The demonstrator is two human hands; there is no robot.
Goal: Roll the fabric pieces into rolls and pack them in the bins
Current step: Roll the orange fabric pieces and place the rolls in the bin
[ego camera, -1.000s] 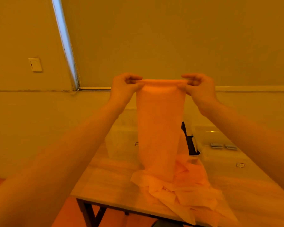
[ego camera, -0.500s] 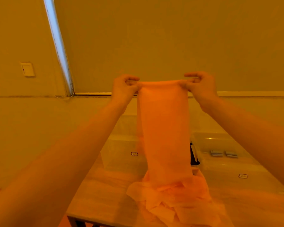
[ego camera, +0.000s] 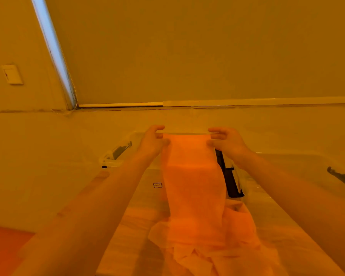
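Left hand [ego camera: 152, 141] and right hand [ego camera: 226, 141] each pinch a top corner of the fabric strip [ego camera: 193, 176], its length hanging toward the bench [ego camera: 127, 236]

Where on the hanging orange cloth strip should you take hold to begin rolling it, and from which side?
Take the cloth strip by its top edge, at the two corners, one from each side, as the left hand and right hand pinch it. The strip hangs flat and limp onto the pile, so only a taut top edge gives a straight start.
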